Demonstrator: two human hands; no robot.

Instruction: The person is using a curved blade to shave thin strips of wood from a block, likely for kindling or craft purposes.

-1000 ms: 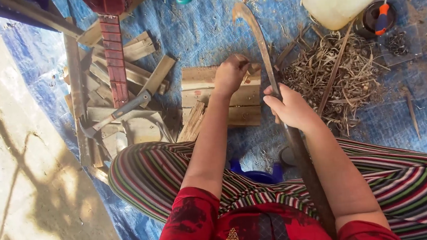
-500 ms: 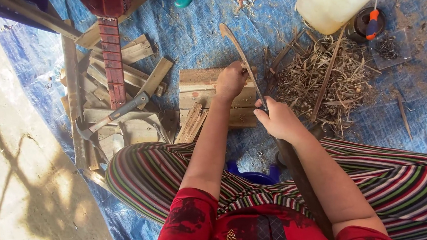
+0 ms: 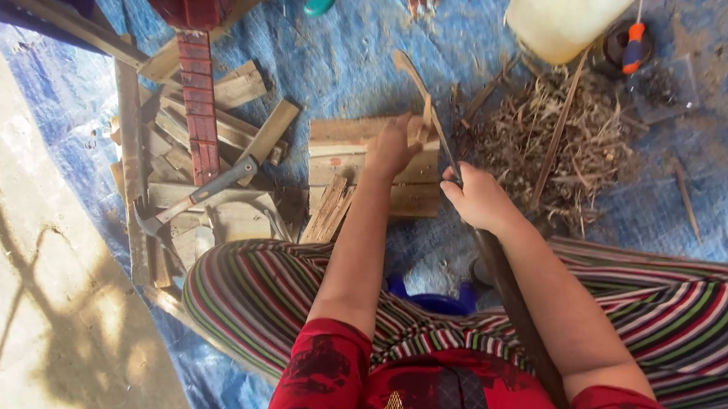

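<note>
My left hand (image 3: 392, 147) holds a thin bamboo strip (image 3: 426, 111) upright on a stack of flat wooden blocks (image 3: 352, 139). My right hand (image 3: 481, 197) grips a long curved knife (image 3: 414, 73) near the base of its blade. The blade runs up past the strip, and its dark handle (image 3: 514, 300) runs back along my right forearm. I sit cross-legged in striped trousers on a blue tarp (image 3: 348, 56).
A pile of wood offcuts (image 3: 234, 95) lies at the left with a claw hammer (image 3: 191, 195) and a red slat (image 3: 199, 105). Dry shavings (image 3: 560, 136) are heaped at the right. A pale plastic jug (image 3: 569, 3) and an orange-handled screwdriver (image 3: 634, 45) sit beyond them.
The knife has come down and leftward toward the blocks. My right hand moved left with it, closer to my left hand and the strip.
</note>
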